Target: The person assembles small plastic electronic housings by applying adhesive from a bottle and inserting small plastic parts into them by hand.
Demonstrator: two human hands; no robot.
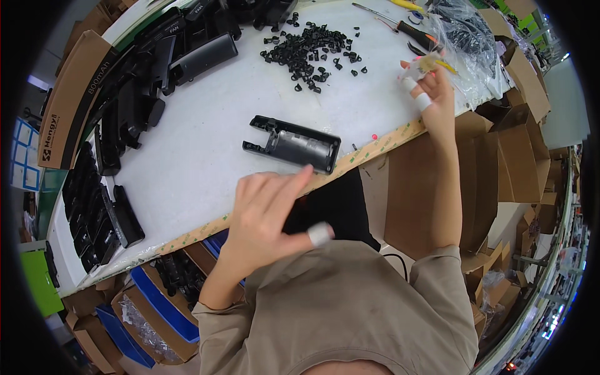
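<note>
While L hand (262,212) hangs empty, fingers wide, nr blk shell (305,146), R hand (439,101) is outstretched, grip unclear.

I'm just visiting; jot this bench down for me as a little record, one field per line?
Left hand: spread, by the black casing's near edge; contact unclear
Right hand: beside the clear plastic; grip unclear
White wraps: on both hands
Black bits: loose pile beyond the casing
Screwdriver: right of the pile
Carton: brown, far left
</note>
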